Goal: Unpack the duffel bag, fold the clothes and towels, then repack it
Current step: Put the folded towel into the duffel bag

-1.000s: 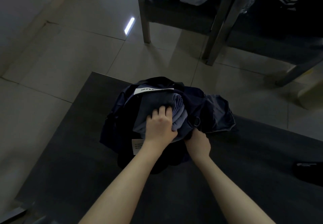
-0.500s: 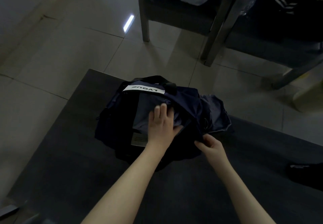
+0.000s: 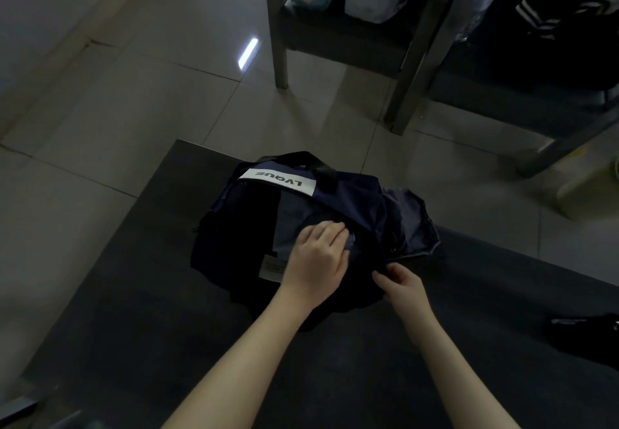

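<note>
A navy duffel bag (image 3: pixel 348 200) with a white label and a black handle lies on the dark table (image 3: pixel 150 311). Folded grey-blue cloth (image 3: pixel 288 224) fills its opening. My left hand (image 3: pixel 315 257) lies flat on that cloth, fingers tucked under the bag's upper flap. My right hand (image 3: pixel 400 281) pinches the bag's near edge between thumb and fingers. A lighter blue piece of fabric (image 3: pixel 412 224) sticks out at the bag's right side.
A dark object (image 3: pixel 586 334) rests at the table's right edge. Beyond the table, on the tiled floor, stand metal-legged racks (image 3: pixel 279 43) holding pale bundles and dark clothing. A pale object (image 3: pixel 589 190) sits on the floor at far right.
The grey-blue cloth has gone deeper into the bag and the flap has come over it. My left hand flattened and slid under the flap. My right hand shifted right along the bag's edge.
</note>
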Motion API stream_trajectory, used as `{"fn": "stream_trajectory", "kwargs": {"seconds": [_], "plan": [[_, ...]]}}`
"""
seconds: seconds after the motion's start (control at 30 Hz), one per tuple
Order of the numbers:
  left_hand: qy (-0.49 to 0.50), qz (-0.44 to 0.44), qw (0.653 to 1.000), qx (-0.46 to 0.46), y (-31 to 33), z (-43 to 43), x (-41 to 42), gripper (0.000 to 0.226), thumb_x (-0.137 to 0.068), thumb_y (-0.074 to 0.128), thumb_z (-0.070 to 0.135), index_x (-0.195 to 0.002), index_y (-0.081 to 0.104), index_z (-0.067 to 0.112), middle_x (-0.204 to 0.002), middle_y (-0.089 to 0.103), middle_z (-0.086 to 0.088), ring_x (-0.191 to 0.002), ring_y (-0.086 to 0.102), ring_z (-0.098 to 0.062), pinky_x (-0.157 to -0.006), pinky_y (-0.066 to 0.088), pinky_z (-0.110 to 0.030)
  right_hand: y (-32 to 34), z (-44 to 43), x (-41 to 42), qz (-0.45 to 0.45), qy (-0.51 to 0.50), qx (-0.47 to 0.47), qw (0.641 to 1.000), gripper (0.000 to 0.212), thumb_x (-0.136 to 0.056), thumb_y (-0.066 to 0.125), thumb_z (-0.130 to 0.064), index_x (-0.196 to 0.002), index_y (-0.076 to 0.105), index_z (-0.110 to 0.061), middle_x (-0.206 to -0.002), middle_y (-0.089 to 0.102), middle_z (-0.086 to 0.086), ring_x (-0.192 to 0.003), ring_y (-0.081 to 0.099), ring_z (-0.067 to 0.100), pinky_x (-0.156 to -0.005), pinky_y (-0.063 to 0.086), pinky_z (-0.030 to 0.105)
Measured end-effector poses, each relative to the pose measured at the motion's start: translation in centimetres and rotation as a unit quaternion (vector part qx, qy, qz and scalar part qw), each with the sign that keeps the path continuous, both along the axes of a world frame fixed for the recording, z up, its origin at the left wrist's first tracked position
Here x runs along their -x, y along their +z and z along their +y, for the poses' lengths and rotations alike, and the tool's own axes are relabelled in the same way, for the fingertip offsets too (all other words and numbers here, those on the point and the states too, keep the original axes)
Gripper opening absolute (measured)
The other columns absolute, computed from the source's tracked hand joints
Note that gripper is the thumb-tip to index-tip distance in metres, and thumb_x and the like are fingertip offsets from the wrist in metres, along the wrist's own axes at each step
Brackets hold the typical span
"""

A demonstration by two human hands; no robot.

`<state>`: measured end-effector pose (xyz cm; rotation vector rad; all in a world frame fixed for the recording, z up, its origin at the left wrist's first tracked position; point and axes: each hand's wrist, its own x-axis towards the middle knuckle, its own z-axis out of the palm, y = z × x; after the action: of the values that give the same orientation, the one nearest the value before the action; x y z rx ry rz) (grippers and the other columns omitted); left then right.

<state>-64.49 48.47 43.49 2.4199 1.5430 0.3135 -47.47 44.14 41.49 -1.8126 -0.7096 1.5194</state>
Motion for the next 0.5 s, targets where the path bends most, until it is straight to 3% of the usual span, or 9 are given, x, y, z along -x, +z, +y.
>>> {"fn": "stream_trajectory", "kwargs": {"seconds": [0.1, 0.2, 0.27, 0.37, 0.43, 0.5], "plan": [[0.028, 0.043, 0.998, -0.03, 0.2, -1.1, 4.0, 0.033, -0.082, 0.043, 0.022, -0.096, 0.07, 0.012, -0.097, 0.067, -0.002, -0.093, 0.063, -0.022, -0.082, 0.043, -0.034, 0.3, -0.1, 0.1, -0.08, 0.047, 0.016, 0.996, 0.006, -0.09, 0.062, -0.017, -0.093, 0.065, -0.012, -0.092, 0.069, 0.005, -0.085, 0.064, 0.016, -0.066, 0.047, 0.023], [0.132, 0.102, 0.986, 0.002, 0.3, -0.6, 8.3, 0.025, -0.076, 0.054, 0.014, -0.093, 0.072, 0.01, -0.092, 0.067, -0.006, -0.086, 0.064, -0.028, -0.073, 0.048, -0.038, 1.0, -0.2, 0.8, -0.242, 0.075, -0.042, 0.966, 0.018, -0.088, 0.065, -0.019, -0.104, 0.059, -0.014, -0.093, 0.061, -0.002, -0.086, 0.058, 0.012, -0.07, 0.043, 0.023], [0.19, 0.124, 0.973, 0.04, 0.3, 0.1, 10.4, 0.025, -0.074, 0.068, 0.009, -0.098, 0.072, 0.008, -0.098, 0.066, -0.009, -0.093, 0.062, -0.031, -0.078, 0.048, -0.043, 1.4, -0.2, 2.0, -0.315, 0.112, -0.147, 0.931, 0.025, -0.084, 0.068, -0.015, -0.107, 0.059, -0.013, -0.097, 0.058, -0.002, -0.089, 0.056, 0.013, -0.072, 0.043, 0.021], [0.185, 0.15, 0.968, 0.077, 0.3, 0.5, 12.0, 0.034, -0.085, 0.06, 0.017, -0.119, 0.064, 0.012, -0.123, 0.059, -0.006, -0.118, 0.051, -0.026, -0.097, 0.037, -0.042, 1.3, 0.6, 4.4, -0.359, 0.267, -0.239, 0.862, 0.038, -0.081, 0.069, -0.012, -0.119, 0.061, -0.012, -0.118, 0.059, 0.002, -0.107, 0.055, 0.02, -0.086, 0.049, 0.031], [0.171, 0.171, 0.967, 0.079, 0.2, 0.7, 12.5, 0.04, -0.091, 0.051, 0.022, -0.131, 0.054, 0.018, -0.137, 0.049, -0.001, -0.129, 0.04, -0.021, -0.105, 0.029, -0.039, 0.6, 1.1, 5.5, -0.411, 0.366, -0.251, 0.796, 0.045, -0.08, 0.068, -0.015, -0.124, 0.059, -0.012, -0.131, 0.056, 0.005, -0.117, 0.053, 0.028, -0.09, 0.047, 0.04], [0.141, 0.202, 0.966, 0.084, 0.1, 0.7, 12.7, 0.042, -0.094, 0.045, 0.026, -0.136, 0.047, 0.023, -0.141, 0.044, 0.003, -0.132, 0.035, -0.018, -0.107, 0.026, -0.036, 0.2, 1.7, 6.1, -0.442, 0.442, -0.192, 0.757, 0.053, -0.087, 0.058, -0.025, -0.138, 0.045, -0.016, -0.147, 0.039, 0.003, -0.132, 0.038, 0.027, -0.102, 0.036, 0.039]]}}
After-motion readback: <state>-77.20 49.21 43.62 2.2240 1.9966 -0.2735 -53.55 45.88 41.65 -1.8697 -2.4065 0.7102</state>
